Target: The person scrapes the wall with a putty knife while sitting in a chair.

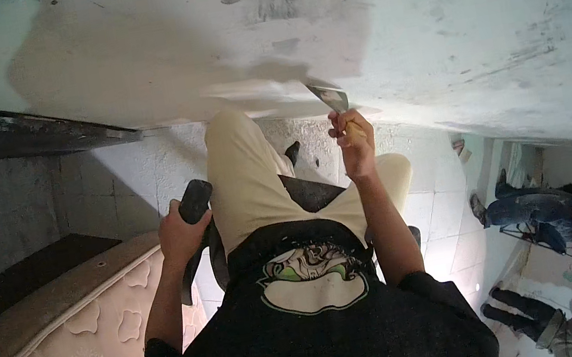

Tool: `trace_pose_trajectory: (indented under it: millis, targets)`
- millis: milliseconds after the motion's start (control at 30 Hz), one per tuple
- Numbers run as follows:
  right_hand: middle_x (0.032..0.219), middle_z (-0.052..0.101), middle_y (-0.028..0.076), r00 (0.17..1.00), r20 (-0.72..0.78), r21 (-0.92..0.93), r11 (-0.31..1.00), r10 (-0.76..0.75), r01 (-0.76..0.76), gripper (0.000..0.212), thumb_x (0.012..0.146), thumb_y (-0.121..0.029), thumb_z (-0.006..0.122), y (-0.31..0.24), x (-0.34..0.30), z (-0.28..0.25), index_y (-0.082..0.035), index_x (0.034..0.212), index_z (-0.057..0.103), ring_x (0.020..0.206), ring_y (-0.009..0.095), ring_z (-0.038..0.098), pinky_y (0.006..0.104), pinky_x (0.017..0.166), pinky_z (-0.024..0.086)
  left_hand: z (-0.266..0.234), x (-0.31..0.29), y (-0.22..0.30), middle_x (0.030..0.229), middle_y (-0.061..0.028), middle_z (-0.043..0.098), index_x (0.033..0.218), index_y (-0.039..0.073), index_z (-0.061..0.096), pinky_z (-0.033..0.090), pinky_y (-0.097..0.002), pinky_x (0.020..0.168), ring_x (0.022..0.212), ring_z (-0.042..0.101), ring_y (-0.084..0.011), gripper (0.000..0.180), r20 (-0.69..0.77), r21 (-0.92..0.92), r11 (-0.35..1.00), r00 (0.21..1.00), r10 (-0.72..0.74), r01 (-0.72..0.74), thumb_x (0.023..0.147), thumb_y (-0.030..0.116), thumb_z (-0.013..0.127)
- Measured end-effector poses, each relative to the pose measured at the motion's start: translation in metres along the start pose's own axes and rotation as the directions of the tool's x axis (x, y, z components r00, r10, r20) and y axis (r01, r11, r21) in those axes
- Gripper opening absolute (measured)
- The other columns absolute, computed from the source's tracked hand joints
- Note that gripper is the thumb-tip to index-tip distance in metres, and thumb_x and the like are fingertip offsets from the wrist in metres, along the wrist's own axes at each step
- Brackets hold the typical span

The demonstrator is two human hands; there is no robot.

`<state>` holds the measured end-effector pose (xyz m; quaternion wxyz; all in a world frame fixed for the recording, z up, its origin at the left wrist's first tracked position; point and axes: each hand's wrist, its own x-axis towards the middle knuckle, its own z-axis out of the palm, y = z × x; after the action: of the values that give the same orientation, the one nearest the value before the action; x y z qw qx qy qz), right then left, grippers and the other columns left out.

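Observation:
My right hand (pixel 355 138) is closed round the light-coloured handle of a putty knife (pixel 331 97). The knife's metal blade points up and left, at the lower part of the pale wall (pixel 456 21). Beside the blade lies a smooth whitish patch, with a greyer area above it. My left hand (pixel 185 229) is wrapped round a black rounded block (pixel 196 200) beside my left thigh. Whether this block is a loose thing or the end of a chair arm, I cannot tell. I am seated with my knees near the wall.
A quilted mattress (pixel 91 324) leans at the lower left, near a dark board (pixel 50 263). Along the wall at left runs a dark ledge (pixel 44 132). Two other people are at the right, one seated (pixel 533 209). Pale tiles (pixel 433 218) cover the floor.

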<state>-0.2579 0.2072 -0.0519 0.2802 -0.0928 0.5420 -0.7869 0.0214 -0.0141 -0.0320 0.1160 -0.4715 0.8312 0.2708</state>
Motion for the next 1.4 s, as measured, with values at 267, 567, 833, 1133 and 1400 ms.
trace_pose_trajectory:
  millis: [267, 567, 833, 1133, 1400]
  targets:
    - [0.089, 0.050, 0.004, 1.000, -0.004, -0.243, 0.970, 0.017, -0.017, 0.019, 0.062, -0.010, 0.056, 0.020, 0.018, 0.006, -0.004, 0.079, 0.053, 0.084, 0.016, 0.047, 0.0263, 0.073, 0.041, -0.008, -0.005, 0.009, 0.085, -0.0223, 0.062, 0.099, 0.002, 0.052, 0.048, -0.0470, 0.072, 0.083, 0.062, -0.0398, 0.059, -0.029, 0.045, 0.999, 0.999, -0.020, 0.021, 0.067, 0.047, 0.072]
    - [0.074, 0.039, 0.001, 0.998, 0.019, -0.023, 0.998, -0.054, 0.054, 0.018, 0.057, -0.004, 0.054, 0.006, -0.002, 0.023, -0.004, 0.071, 0.044, 0.073, 0.013, 0.039, 0.0228, 0.067, 0.033, -0.002, -0.002, 0.006, 0.082, -0.0213, 0.062, 0.094, 0.001, 0.052, 0.048, -0.0463, 0.071, 0.080, 0.062, -0.0387, 0.058, -0.023, 0.004, 1.000, 1.000, -0.012, 0.012, 0.067, 0.048, 0.072]
    - [0.080, 0.044, 0.005, 0.994, 0.112, 0.117, 0.993, -0.004, -0.009, 0.022, 0.055, -0.006, 0.054, 0.012, 0.006, 0.021, -0.003, 0.075, 0.047, 0.081, 0.016, 0.042, 0.0274, 0.079, 0.035, 0.001, 0.001, -0.001, 0.082, -0.0203, 0.063, 0.094, 0.002, 0.052, 0.048, -0.0464, 0.070, 0.079, 0.063, -0.0385, 0.055, -0.047, 0.008, 0.999, 0.998, 0.046, -0.046, 0.067, 0.046, 0.073]
    - [0.078, 0.045, 0.002, 0.994, 0.051, 0.083, 0.992, -0.095, 0.091, 0.013, 0.063, -0.004, 0.053, 0.009, 0.005, 0.025, -0.003, 0.075, 0.049, 0.074, 0.011, 0.044, 0.0228, 0.067, 0.036, -0.004, -0.006, 0.002, 0.081, -0.0195, 0.063, 0.093, 0.002, 0.051, 0.048, -0.0446, 0.068, 0.079, 0.064, -0.0359, 0.053, -0.045, 0.011, 1.000, 0.999, 0.025, -0.024, 0.069, 0.045, 0.073]
    - [0.078, 0.046, 0.001, 0.997, 0.001, -0.089, 0.993, 0.075, -0.075, 0.011, 0.068, -0.004, 0.055, 0.056, 0.015, 0.002, -0.004, 0.078, 0.050, 0.070, 0.010, 0.046, 0.0233, 0.060, 0.038, 0.003, -0.005, -0.001, 0.083, -0.0204, 0.063, 0.092, 0.002, 0.054, 0.048, -0.0445, 0.071, 0.081, 0.063, -0.0371, 0.054, -0.066, 0.046, 0.999, 0.998, 0.016, -0.013, 0.067, 0.046, 0.073]
